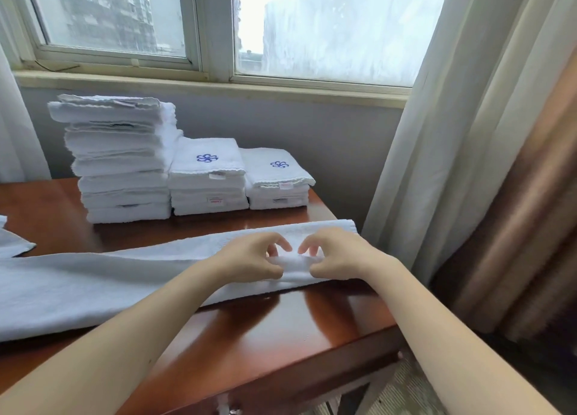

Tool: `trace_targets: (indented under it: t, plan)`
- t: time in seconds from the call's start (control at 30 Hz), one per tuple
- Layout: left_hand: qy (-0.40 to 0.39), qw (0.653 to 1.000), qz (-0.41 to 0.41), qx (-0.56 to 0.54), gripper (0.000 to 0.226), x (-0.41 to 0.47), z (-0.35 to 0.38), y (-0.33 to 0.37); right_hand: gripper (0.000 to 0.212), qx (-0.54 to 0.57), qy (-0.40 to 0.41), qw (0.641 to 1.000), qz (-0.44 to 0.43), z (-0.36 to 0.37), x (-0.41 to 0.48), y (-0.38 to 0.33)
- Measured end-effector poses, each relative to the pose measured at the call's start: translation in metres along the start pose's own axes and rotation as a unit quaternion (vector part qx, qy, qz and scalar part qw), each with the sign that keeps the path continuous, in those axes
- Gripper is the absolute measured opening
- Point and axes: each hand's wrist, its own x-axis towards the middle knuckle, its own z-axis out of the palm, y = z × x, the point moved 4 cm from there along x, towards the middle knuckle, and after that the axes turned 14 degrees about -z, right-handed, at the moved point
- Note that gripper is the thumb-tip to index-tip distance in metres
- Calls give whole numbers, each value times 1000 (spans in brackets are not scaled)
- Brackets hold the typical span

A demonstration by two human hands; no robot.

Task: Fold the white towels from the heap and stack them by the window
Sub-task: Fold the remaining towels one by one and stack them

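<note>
White towel (pixel 125 277), head view: stretched as a long folded strip on the red-brown table (pixel 281 336), long axis left to right, right end just short of the curtain (pixel 437 133), left part passing out of frame.
Left hand (pixel 249 260): pinching a raised tuck on the strip's near edge, thumb in front, fingers curled above.
Right hand (pixel 338 255): pinching the same tuck, fingertips almost meeting the other hand's.
Key relation: both hands close to the right end, nearly all the cloth leftward of them; Right hand nearer the free end, Left hand nearer the bulk.
Next move, likely: carrying the right end leftward along the long axis.
Stacks: three piles of folded towels (pixel 121 165) behind, against the wall under the window (pixel 312 24), well apart from the hands.
Heap: only a white corner (pixel 12 243) visible at the left edge.
</note>
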Motion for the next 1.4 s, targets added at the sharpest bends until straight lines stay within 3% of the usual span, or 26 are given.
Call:
trace_targets:
  t: [0.13,0.27,0.43,0.5,0.6,0.73,0.9,1.03,1.1,1.2,1.27,1.4]
  plan:
    - [6,998,49,-30,46,-6,-2,6,48,55,-13,998,-7,5,1,-3]
    - [53,988,124,-72,54,-15,-5,8,30,169,12,986,-2,6,2,-9]
    - [144,967,193,-85,58,-20,-17,15,29,168,53,984,13,-4,2,-8]
    - [191,957,207,-73,54,-21,-25,17,23,136,63,988,24,-10,-1,-3]
    - [250,946,201,-40,44,-17,-35,19,24,-3,101,994,49,-30,-4,10]
    - [300,940,162,10,37,0,-39,20,6,-173,179,966,74,-54,10,22]
    - [330,928,145,95,42,11,-28,17,57,-236,140,955,109,-18,28,29]
    - [309,935,154,80,18,0,-8,5,49,-134,110,984,29,28,37,11]
    - [293,942,149,72,15,-3,1,-5,48,-56,78,995,38,48,37,7]
    - [174,972,77,141,45,5,15,-23,58,-36,71,990,115,58,32,19]
    - [110,973,40,200,58,11,20,-34,65,-42,72,985,151,56,25,30]
    - [106,973,35,202,64,14,20,-40,66,-41,76,982,168,52,17,38]
